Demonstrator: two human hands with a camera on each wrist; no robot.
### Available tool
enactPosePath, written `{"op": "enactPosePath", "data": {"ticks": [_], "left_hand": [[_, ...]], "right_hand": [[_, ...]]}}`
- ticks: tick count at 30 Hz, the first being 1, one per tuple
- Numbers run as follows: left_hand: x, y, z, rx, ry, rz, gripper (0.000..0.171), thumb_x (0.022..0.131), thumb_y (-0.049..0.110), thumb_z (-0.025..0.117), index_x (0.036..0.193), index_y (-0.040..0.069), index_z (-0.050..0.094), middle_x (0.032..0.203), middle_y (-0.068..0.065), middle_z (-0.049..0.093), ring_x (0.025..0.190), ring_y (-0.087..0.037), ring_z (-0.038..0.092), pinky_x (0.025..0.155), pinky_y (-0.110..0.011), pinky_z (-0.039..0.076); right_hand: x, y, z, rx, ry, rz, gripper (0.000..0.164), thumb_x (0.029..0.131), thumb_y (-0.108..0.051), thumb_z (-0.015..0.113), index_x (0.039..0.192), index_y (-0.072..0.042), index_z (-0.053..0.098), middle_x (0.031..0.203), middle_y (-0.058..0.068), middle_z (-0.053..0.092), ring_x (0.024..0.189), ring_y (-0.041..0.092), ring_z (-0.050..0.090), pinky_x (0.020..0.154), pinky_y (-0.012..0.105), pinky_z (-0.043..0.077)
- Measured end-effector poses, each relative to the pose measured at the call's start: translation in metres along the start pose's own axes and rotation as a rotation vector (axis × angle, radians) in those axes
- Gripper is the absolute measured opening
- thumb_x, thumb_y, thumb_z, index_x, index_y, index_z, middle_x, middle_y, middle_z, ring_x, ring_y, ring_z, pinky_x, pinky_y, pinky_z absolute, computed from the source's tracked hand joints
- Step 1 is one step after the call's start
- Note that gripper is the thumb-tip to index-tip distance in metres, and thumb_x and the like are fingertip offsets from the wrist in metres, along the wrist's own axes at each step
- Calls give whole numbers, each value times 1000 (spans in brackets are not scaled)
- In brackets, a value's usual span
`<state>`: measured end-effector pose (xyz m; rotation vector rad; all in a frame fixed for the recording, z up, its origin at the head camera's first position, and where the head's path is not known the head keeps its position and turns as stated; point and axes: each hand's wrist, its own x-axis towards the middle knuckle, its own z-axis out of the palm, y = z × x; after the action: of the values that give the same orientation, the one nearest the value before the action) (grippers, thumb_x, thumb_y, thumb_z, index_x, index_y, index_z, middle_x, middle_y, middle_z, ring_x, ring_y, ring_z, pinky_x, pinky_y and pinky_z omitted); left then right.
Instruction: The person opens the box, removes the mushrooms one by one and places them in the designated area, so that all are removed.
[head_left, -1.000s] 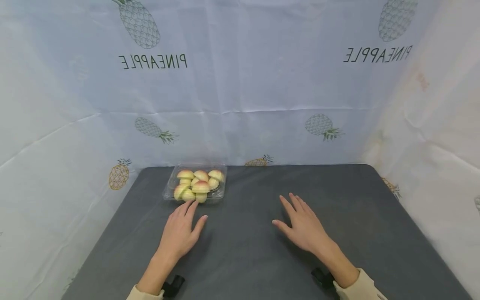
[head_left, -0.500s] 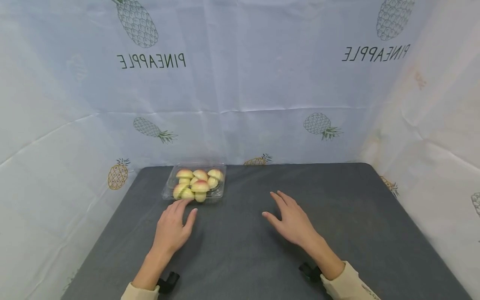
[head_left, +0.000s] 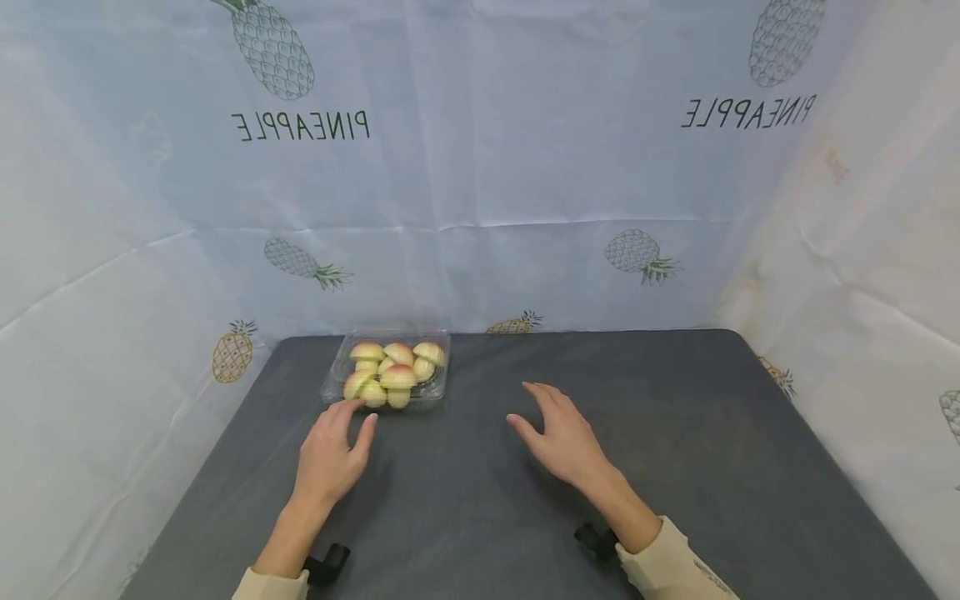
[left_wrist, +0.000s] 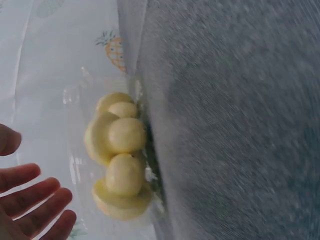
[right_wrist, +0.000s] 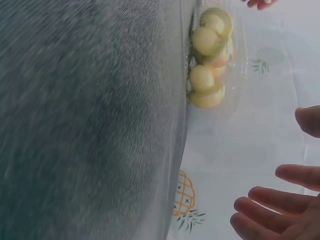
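Note:
A clear plastic box (head_left: 333, 382) stands at the back left of the table, holding several mushroom-shaped pieces (head_left: 397, 377) with yellow-green stems and reddish-tinged caps. My left hand (head_left: 326, 458) is in front of the box's left part, fingers relaxed and thumb apart; its fingertips overlap the box's front edge in the head view. From the left wrist, the pale mushroom pieces (left_wrist: 126, 136) show beyond that hand's spread fingers. Off to the right of the box, my right hand (head_left: 566, 442) hovers over the table, fingers loosely extended and nothing held.
A dark grey cloth covers the table (head_left: 465, 517). White curtains (head_left: 480, 150) printed with pineapples enclose it at the back and both sides. Black wrist mounts (head_left: 327, 565) sit under both wrists, by the cream sleeves (head_left: 272, 585).
Both hands have drifted left and the right hand has come nearer the box. The left fingertips have shifted toward the box's left corner. The box and its pieces have stayed put.

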<state>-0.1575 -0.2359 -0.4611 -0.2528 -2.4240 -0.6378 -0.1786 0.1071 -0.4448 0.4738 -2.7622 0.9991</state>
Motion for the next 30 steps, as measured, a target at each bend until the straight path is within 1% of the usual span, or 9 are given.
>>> {"op": "enactPosePath", "data": {"ticks": [6, 11, 17, 20, 25, 30], "left_hand": [[1, -10, 1, -43, 33, -32, 25, 97, 16, 69, 117, 0, 69, 111, -18, 68, 102, -39, 64, 79, -60, 52], [2, -17, 4, -60, 40, -62, 24, 99, 15, 68, 116, 0, 69, 107, -18, 68, 98, -38, 65, 76, -58, 52], [4, -27, 1, -69, 61, -110, 20, 99, 13, 66, 113, -1, 70, 103, -17, 68, 95, -37, 63, 77, -55, 51], [6, -32, 0, -73, 73, -122, 19, 100, 13, 65, 111, -2, 70, 103, -17, 68, 94, -38, 63, 78, -53, 51], [10, -39, -4, -81, 98, -130, 21, 100, 12, 63, 112, -5, 69, 103, -20, 67, 93, -41, 63, 79, -54, 50], [11, -46, -8, -102, 117, -162, 23, 101, 12, 62, 114, -6, 68, 105, -23, 66, 96, -40, 62, 82, -52, 49]], "right_hand": [[6, -6, 7, 35, -11, 7, 62, 100, -44, 65, 150, -9, 50, 150, 14, 50, 137, 36, 47, 107, 60, 42], [12, -9, 10, 58, -14, 26, 62, 100, -44, 64, 150, -10, 50, 149, 13, 50, 137, 35, 48, 107, 59, 42], [19, -8, 18, 77, -23, 32, 62, 101, -43, 64, 151, -9, 49, 149, 13, 50, 137, 35, 48, 108, 58, 42], [21, -9, 22, 90, -27, 35, 61, 101, -41, 64, 151, -9, 48, 149, 13, 50, 137, 35, 48, 108, 57, 42], [24, -13, 27, 110, -36, 29, 62, 101, -41, 65, 151, -10, 48, 149, 13, 49, 137, 34, 48, 107, 57, 43], [27, -18, 31, 139, -35, 28, 62, 101, -40, 65, 152, -11, 47, 150, 13, 48, 136, 35, 48, 107, 57, 44]]}}
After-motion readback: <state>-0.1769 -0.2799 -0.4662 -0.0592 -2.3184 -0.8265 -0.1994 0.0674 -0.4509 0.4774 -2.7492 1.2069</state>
